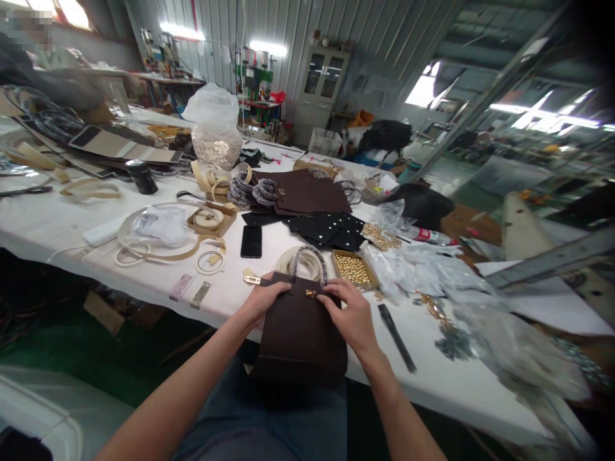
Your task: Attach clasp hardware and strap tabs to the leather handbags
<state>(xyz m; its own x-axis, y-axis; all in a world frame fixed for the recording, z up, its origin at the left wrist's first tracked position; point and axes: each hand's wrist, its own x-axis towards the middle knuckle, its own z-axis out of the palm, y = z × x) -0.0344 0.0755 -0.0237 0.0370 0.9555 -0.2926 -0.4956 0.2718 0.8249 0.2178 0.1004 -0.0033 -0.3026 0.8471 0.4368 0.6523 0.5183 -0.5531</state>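
A small dark brown handbag (300, 336) stands at the near edge of the white table (62, 224), over my lap. My left hand (263, 301) grips its upper left corner, fingers curled over the strap with a gold metal tip (252, 280). My right hand (350, 310) pinches the top right of the flap, next to the gold clasp (311, 293). The bag's beaded handle (311, 259) arches up behind both hands.
A box of gold studs (354, 269), a black phone (251, 241), a black stick-like tool (396, 328), brown and black studded panels (331, 230), beige straps (158, 246), clear plastic bags (423, 269) and a jar of metal pieces (216, 147) crowd the table. A person sits far left.
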